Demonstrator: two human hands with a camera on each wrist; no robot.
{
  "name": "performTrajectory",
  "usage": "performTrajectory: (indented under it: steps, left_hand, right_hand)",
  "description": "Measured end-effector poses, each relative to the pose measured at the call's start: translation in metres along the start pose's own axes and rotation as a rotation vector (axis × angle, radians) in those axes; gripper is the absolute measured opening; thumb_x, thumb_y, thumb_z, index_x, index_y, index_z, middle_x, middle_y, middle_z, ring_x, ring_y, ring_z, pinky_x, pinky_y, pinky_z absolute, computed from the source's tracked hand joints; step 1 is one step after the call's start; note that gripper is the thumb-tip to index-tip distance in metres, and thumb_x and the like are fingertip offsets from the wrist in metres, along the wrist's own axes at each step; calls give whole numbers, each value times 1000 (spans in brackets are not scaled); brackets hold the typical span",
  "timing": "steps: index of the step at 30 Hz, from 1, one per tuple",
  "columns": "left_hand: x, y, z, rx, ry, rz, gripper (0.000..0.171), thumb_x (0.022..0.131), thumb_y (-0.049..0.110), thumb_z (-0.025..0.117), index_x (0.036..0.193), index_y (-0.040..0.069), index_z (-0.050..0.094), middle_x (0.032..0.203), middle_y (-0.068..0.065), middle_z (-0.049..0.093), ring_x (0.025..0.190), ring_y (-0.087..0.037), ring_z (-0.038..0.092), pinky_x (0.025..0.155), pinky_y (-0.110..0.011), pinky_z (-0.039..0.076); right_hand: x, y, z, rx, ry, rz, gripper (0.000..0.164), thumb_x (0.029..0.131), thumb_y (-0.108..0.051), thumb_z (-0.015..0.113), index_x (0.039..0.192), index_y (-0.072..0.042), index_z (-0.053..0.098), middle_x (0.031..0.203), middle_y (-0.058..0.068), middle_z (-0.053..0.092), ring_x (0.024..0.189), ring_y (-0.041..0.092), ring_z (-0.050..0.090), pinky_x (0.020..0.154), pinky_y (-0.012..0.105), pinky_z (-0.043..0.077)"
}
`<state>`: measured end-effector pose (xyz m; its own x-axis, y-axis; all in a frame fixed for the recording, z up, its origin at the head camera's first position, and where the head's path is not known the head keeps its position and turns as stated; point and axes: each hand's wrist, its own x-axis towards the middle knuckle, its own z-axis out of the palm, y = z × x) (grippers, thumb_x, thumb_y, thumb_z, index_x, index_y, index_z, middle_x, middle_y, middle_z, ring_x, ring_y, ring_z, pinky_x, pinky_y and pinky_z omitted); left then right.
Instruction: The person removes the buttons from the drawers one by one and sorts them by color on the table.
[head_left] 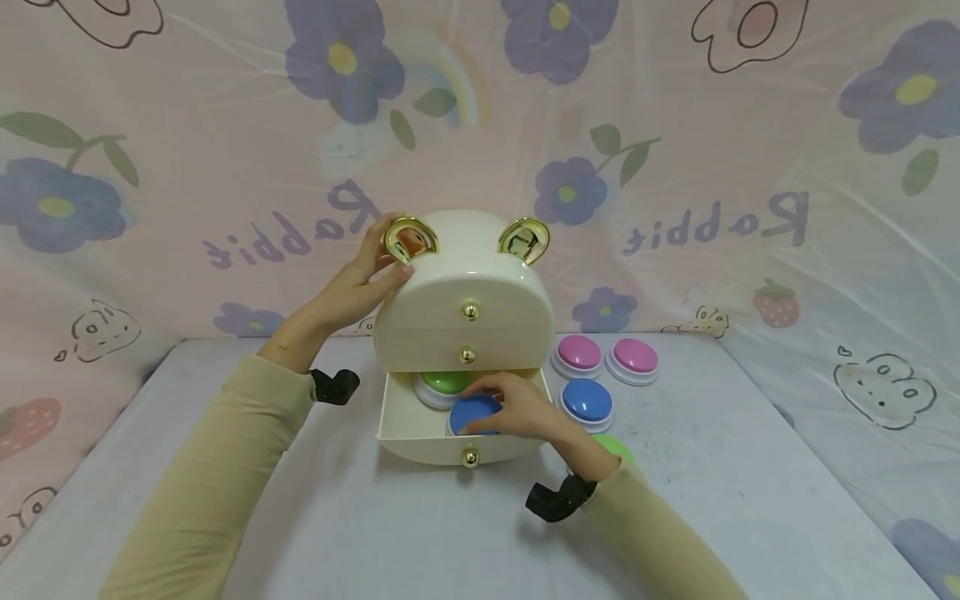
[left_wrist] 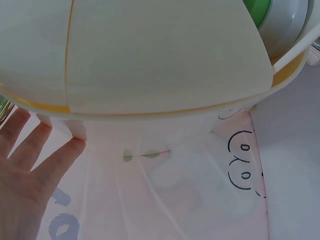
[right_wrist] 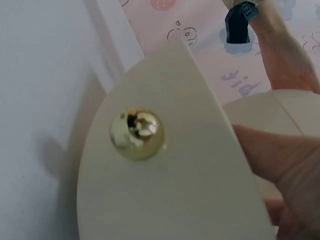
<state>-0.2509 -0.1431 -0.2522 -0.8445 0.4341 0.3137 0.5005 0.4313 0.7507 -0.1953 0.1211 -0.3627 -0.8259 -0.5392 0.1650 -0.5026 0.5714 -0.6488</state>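
Observation:
A white storage box with bear ears [head_left: 465, 242] stands mid-table, its bottom drawer [head_left: 396, 412] pulled out. Inside the drawer, a blue push button [head_left: 472, 410] with a white base sits in front of a green one [head_left: 444, 384]. My right hand [head_left: 522, 408] pinches the blue button between thumb and fingers; the drawer front [right_wrist: 170, 195] hides that button in the right wrist view. Against the box's upper left side, by a gold ear [head_left: 411, 237], rests my left hand [head_left: 352, 292]. Its fingers look extended in the left wrist view, touching the shell.
Right of the box stand two pink push buttons [head_left: 579, 353], another blue one [head_left: 587, 401] and a green one [head_left: 615, 448] partly covered by my right forearm. Gold knobs [head_left: 469, 457] stick out from the drawer fronts. A patterned cloth [head_left: 225, 167] hangs behind the table.

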Motion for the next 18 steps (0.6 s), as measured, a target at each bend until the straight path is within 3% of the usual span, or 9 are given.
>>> performTrajectory:
  steps: [3, 9, 18]
  left_hand:
    - [0, 0, 1, 1, -1, -1, 70, 100, 26, 48, 150, 41, 2, 159, -7, 14, 144, -38, 23, 110, -67, 18]
    - [0, 0, 1, 4, -1, -5, 70, 100, 27, 48, 150, 41, 1, 159, -6, 12, 144, -38, 22, 111, -66, 17]
    - [0, 0, 0, -2, 5, 12, 70, 100, 25, 49, 150, 40, 3, 158, -8, 18, 143, -38, 24, 110, -67, 18]
  right_hand:
    - [2, 5, -4, -50, -83, 2, 44, 75, -24, 82, 114, -9, 68, 118, 9, 66, 110, 26, 60, 99, 44, 47]
    - [5, 11, -10, 7, -223, 70, 49, 79, -22, 79, 125, -16, 63, 131, 9, 58, 119, 28, 52, 105, 49, 40]
    - [9, 15, -14, 65, -290, 91, 55, 78, -16, 80, 129, -19, 61, 137, 8, 51, 125, 26, 46, 109, 51, 34]
